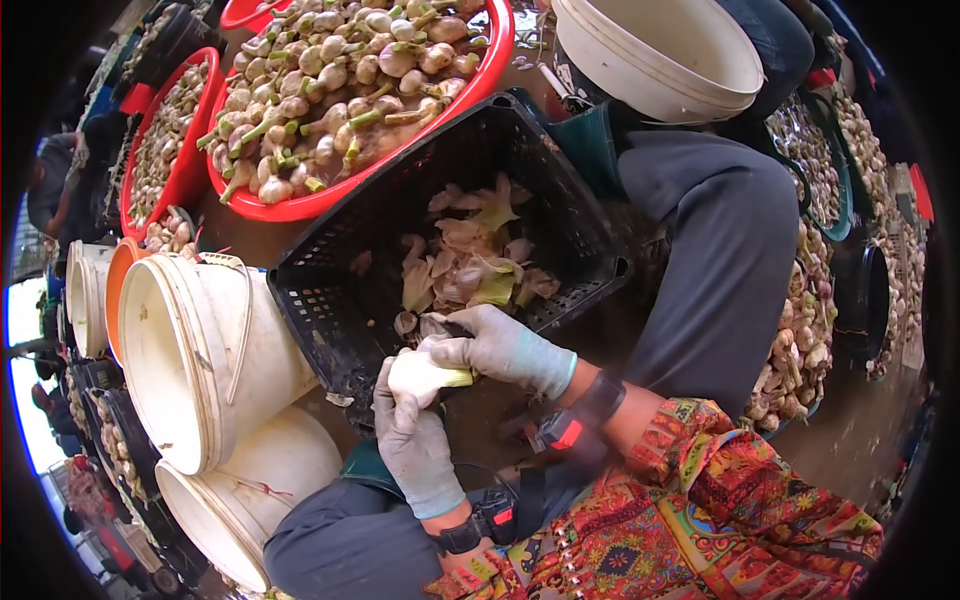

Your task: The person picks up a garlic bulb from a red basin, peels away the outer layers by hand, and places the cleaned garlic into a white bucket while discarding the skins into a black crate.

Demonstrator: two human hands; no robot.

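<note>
A peeled white garlic bulb (415, 377) with a short green stem stub is held in my left hand (415, 445), its gloved fingers and thumb closed around the bulb. My right hand (505, 348), also in a grey glove, is closed at the bulb's upper side, thumb and fingers pinching a strip of garlic skin (432, 326). Both hands are over the near edge of a black plastic crate (335, 235). Inside the crate lies a heap of loose garlic peelings (470, 250), pale brown with some green.
A red tub (505, 40) full of garlic bulbs stands beyond the crate, with another red tub (205, 110) to its left. White buckets (230, 330) lie tipped at left. A white basin (660, 60) stands at the top. More garlic (800, 345) is piled beyond my right knee.
</note>
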